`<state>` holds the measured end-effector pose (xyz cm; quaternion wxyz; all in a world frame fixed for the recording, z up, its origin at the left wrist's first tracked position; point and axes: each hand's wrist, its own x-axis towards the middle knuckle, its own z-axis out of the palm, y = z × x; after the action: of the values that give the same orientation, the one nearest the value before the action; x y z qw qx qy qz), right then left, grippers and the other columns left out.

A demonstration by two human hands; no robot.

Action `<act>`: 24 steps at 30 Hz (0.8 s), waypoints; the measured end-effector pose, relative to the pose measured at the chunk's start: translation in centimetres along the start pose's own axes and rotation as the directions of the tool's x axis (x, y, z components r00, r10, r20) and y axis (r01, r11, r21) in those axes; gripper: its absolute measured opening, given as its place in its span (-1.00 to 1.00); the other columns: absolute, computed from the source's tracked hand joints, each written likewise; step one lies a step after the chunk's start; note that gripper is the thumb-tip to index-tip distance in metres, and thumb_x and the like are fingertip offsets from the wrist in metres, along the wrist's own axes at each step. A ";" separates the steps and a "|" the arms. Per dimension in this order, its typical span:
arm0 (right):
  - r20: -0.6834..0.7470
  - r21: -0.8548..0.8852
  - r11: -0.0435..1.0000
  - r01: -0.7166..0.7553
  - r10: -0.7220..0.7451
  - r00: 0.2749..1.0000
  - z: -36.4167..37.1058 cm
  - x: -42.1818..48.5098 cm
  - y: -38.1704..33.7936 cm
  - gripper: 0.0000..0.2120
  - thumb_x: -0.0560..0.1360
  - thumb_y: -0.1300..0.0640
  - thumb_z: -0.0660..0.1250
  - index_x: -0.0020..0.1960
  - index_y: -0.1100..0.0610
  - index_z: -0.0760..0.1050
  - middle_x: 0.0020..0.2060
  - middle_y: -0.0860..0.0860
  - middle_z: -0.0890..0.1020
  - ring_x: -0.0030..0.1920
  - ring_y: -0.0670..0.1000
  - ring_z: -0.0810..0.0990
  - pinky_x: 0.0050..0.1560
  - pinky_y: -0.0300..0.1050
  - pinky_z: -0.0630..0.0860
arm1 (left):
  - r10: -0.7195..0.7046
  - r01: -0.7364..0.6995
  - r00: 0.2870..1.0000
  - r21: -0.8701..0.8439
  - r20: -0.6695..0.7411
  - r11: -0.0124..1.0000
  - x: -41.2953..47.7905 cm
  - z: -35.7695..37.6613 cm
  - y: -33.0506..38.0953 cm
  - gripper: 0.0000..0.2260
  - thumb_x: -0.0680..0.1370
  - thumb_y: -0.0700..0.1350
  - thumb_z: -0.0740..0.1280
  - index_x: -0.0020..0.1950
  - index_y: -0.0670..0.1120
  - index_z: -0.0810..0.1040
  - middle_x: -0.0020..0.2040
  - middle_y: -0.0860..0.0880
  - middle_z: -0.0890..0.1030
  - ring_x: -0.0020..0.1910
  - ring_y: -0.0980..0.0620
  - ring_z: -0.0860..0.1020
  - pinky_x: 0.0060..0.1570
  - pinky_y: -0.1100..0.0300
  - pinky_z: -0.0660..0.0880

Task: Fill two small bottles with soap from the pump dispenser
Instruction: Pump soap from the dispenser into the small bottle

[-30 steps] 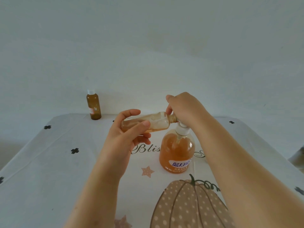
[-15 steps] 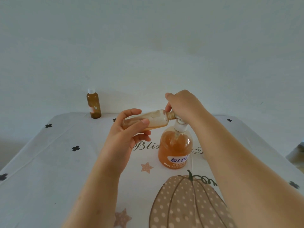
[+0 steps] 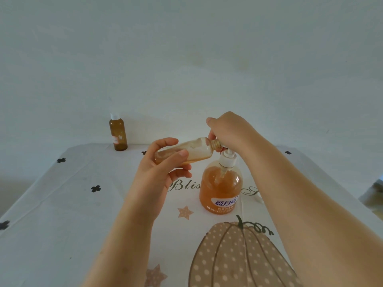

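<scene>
A round pump dispenser (image 3: 220, 188) of orange soap stands in the middle of the table. My right hand (image 3: 227, 130) is curled over its white pump head, which it hides almost fully. My left hand (image 3: 160, 174) grips a small clear bottle (image 3: 196, 151), partly filled with orange soap, lying almost flat with its open neck up against the pump spout. A second small bottle (image 3: 118, 134), brown with a white cap, stands upright at the far left edge of the table, away from both hands.
A white tablecloth (image 3: 62, 214) with black clover marks, a large dotted pumpkin print (image 3: 238, 259) and stars covers the table. A plain wall rises right behind the far edge. A small white object (image 3: 258, 198) lies partly hidden behind my right forearm.
The pump head and my right hand have come up, showing more of the white collar. The small bottle's neck has risen with them, and the view has shifted slightly.
</scene>
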<state>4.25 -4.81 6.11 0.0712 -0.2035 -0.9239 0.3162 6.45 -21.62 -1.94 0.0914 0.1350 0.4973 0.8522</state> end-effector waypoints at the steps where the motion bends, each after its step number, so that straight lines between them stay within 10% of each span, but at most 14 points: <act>1: -0.005 -0.004 1.000 0.007 -0.007 1.000 0.0 0.1 0.1 -0.57 0.63 0.01 0.09 -0.05 0.21 0.67 -0.43 0.07 0.66 -0.35 0.09 0.59 -0.16 -0.09 0.50 | -0.001 0.001 1.000 -0.004 0.002 1.000 0.0 0.1 0.0 -0.58 0.36 -0.15 0.52 0.19 -0.12 0.54 -0.04 -0.15 0.66 -0.22 -0.07 0.63 -0.23 0.16 0.58; 24: 0.005 -0.024 1.000 0.008 -0.008 1.000 0.4 0.2 0.5 -0.59 0.63 0.01 0.10 0.03 0.20 0.67 -0.35 0.04 0.60 -0.33 0.06 0.52 -0.18 -0.08 0.42 | 0.013 -0.013 1.000 0.016 0.013 1.000 0.4 -0.3 -0.3 -0.62 0.36 -0.18 0.46 0.16 -0.15 0.54 -0.11 -0.13 0.68 -0.25 -0.07 0.62 -0.25 0.16 0.58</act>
<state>4.14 -4.60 5.45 0.0676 -0.2000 -0.9285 0.3053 6.02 -21.57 -2.29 0.0881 0.1445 0.5025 0.8479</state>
